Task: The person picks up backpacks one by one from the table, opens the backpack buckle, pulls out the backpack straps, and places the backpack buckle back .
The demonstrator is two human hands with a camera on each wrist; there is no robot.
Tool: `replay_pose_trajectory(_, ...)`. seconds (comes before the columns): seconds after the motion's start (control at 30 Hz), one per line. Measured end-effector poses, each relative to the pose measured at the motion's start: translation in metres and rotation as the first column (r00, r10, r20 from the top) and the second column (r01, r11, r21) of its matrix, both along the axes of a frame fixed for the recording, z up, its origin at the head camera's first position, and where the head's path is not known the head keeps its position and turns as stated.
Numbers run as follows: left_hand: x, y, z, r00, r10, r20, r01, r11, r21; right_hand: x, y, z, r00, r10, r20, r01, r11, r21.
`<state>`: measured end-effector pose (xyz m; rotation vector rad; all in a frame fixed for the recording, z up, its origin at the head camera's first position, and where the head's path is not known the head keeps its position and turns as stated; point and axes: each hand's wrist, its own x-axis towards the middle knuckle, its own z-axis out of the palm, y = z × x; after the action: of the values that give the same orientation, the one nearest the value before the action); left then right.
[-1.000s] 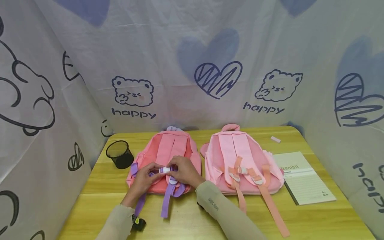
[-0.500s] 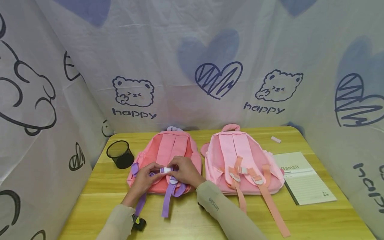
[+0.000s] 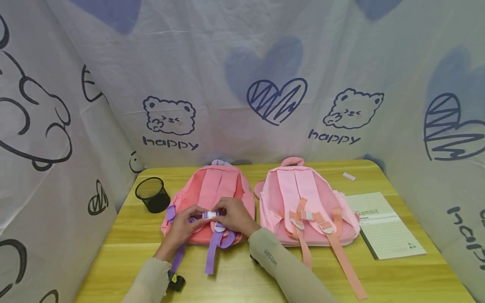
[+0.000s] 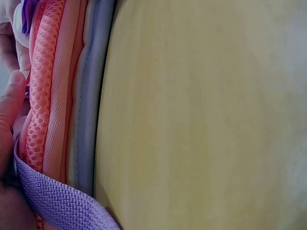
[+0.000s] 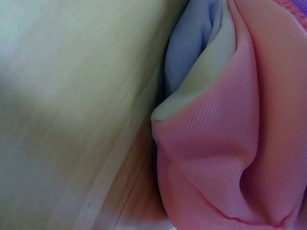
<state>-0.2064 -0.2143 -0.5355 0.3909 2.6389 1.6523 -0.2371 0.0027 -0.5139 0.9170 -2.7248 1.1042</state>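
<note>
A coral-pink backpack (image 3: 195, 189) with purple straps (image 3: 214, 252) lies on the table with its shoulder straps facing up. Over its lower part, my left hand (image 3: 181, 227) and right hand (image 3: 235, 215) pinch the two ends of a white buckle (image 3: 209, 215) on the purple webbing. The buckle appears as one piece between the fingertips; whether it is latched is too small to tell. In the left wrist view, fingers (image 4: 10, 103) show beside the bag's mesh edge (image 4: 42, 96). The right wrist view has only the bag's side (image 5: 211, 139) and the table.
A light pink backpack (image 3: 274, 202) with orange straps lies to the right. Beyond it are a notebook (image 3: 390, 231) and a small pink block (image 3: 349, 176). A black mesh cup (image 3: 153, 195) stands left of the coral bag. A patterned curtain (image 3: 227, 139) surrounds the table (image 3: 227, 282).
</note>
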Motion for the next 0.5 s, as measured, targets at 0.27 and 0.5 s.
replay_pose_trajectory(0.27, -0.0006, -0.0036, 0.0007, 1.000, 0.011, 0.015, -0.012, 1.000, 0.023, -0.0024, 0.0041, -0.0014, 1.000, -0.008, 0.019, 0.008, 0.999, -0.037)
replay_pose_trajectory(0.5, -0.0011, -0.0038, -0.0016, 1.000, 0.008, 0.012, -0.008, 1.000, 0.015, -0.0011, 0.0055, 0.0006, 1.000, 0.001, 0.010, -0.001, 1.000, -0.011)
